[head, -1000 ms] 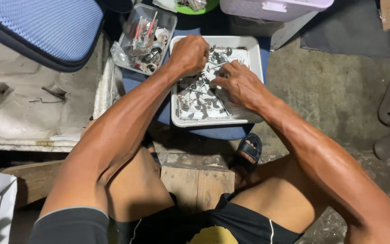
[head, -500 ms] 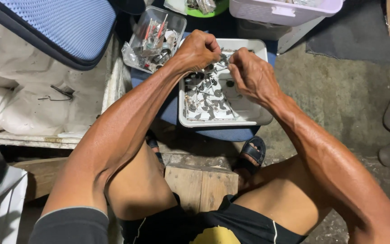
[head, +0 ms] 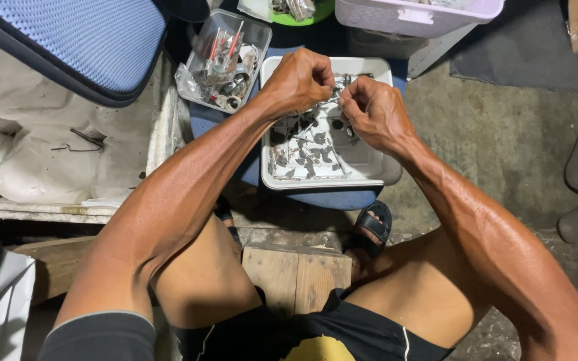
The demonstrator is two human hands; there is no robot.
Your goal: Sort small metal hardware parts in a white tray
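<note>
head view shows both hands raised just above a white tray [head: 376, 175] full of small metal parts [head: 306, 150]. left hand [head: 299, 80] is closed like a fist, and right hand [head: 372, 110] is also curled; their fingertips meet on a thin metal piece [head: 338, 88] (too small to tell its kind). just beside the tray, on the left, stands a clear box [head: 225, 57] with more hardware.
</note>
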